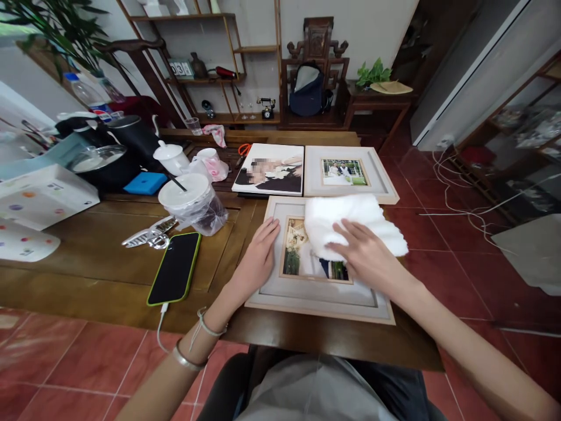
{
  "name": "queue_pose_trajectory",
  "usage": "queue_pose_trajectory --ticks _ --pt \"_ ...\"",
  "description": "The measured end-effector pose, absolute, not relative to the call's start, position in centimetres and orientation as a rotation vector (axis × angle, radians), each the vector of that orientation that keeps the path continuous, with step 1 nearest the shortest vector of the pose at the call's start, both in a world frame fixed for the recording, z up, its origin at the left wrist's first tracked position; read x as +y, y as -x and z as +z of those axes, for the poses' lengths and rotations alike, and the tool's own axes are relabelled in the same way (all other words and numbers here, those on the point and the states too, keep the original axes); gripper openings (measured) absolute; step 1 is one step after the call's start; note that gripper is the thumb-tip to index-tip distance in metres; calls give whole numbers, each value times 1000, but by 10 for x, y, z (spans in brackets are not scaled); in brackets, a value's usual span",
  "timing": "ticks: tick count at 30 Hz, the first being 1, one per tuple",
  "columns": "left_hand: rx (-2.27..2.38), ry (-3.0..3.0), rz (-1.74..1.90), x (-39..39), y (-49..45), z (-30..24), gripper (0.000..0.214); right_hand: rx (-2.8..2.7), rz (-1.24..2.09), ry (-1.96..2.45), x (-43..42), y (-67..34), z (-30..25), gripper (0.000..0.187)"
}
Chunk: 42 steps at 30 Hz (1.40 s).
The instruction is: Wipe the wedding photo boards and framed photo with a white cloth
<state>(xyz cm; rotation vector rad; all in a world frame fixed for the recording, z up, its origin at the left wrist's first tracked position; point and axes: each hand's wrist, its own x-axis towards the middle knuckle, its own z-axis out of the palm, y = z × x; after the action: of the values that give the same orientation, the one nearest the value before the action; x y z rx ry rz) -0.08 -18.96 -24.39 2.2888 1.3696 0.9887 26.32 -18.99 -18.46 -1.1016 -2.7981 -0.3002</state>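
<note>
A picture frame (pixel 324 304) with a pale mat and light wood border lies flat before me near the table's front edge. Its photo (pixel 293 260) is partly hidden by a folded white cloth (pixel 346 213), which spreads over the frame's upper right and past its right side. My right hand (pixel 362 251) presses the cloth against the frame, fingers bent onto it. On the frame's left border rests my left hand (pixel 258 251), its fingers stretched out flat and holding nothing. Behind are a second framed photo (pixel 381 175) and a white-bordered photo print or album (pixel 274 169).
Left of the frame lie a phone (pixel 174 269) on a charging cable, a silver hair clip or similar metal item (pixel 151 234) and a lidded cup (pixel 186 196) with a straw. Farther back stand a white lidded pot (pixel 170 156), a blue box (pixel 146 183) and a dark kettle (pixel 131 137).
</note>
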Motion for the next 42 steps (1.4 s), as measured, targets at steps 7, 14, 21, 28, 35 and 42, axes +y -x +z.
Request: queue_pose_trajectory --ticks 7,14,21,28,35,42 --pt "1347 -2295 998 -190 1 -243 50 -2787 122 1018 -269 -263 -161 54" --pt "1361 -2320 964 -190 2 -243 52 -2660 241 1139 -287 -261 -159 57" --pt "1344 -2310 909 -191 2 -240 56 -2435 -311 1201 -197 -283 -176 33" --pt "1344 -2308 926 -190 2 -240 54 -2623 -433 1144 -149 -258 -190 55" --pt "1343 -2302 940 -191 2 -240 55 -2850 -184 1077 -204 -251 -183 63" --pt "1351 -2316 943 -190 2 -242 57 -2837 68 917 -284 -257 -143 53"
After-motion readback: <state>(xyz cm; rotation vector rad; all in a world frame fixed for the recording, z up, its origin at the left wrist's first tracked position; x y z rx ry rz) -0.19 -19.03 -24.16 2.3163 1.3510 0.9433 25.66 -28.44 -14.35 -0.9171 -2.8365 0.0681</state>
